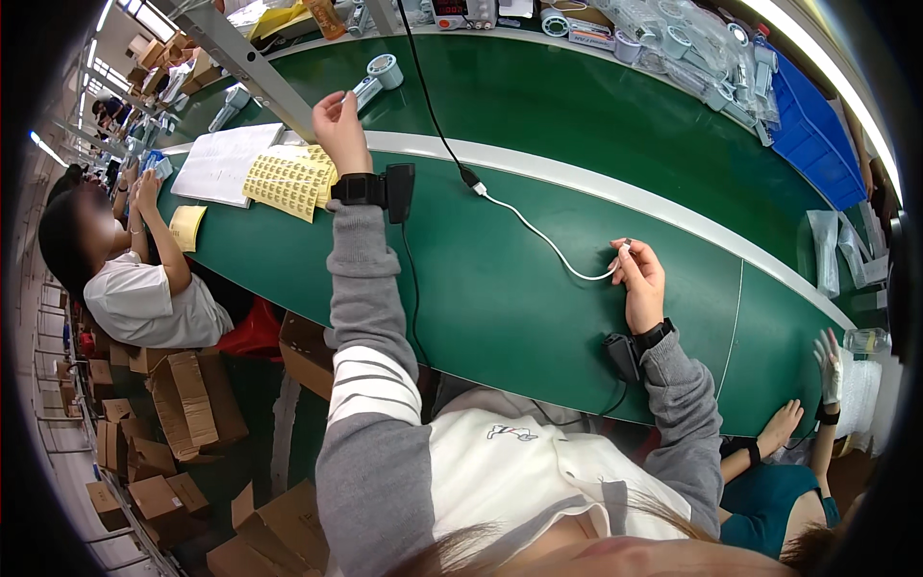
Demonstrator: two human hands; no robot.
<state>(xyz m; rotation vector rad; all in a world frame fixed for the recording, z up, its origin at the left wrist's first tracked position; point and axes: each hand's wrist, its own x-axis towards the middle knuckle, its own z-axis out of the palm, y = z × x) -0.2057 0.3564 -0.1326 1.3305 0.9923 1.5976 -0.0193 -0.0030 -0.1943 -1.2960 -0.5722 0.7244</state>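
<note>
My right hand (642,281), over the green table, pinches the plug end of a white charging cable (553,248). The cable curves left across the tabletop and joins a black cord (435,115) hanging from above. My left hand (341,130) is stretched forward at the left, its fingertips pinched together. Whatever they hold is too small to make out. Just beyond them lies a light grey handheld fan (386,72), its handle pointing toward my fingers; whether they touch it I cannot tell.
Yellow sticker sheets (288,181) and white papers (219,163) lie left of my left arm, near a co-worker (154,298). Bagged fans (687,48) and a blue bin (812,125) stand far right. Another person's hand (829,365) is at the right. Cardboard boxes (192,404) fill the lower left.
</note>
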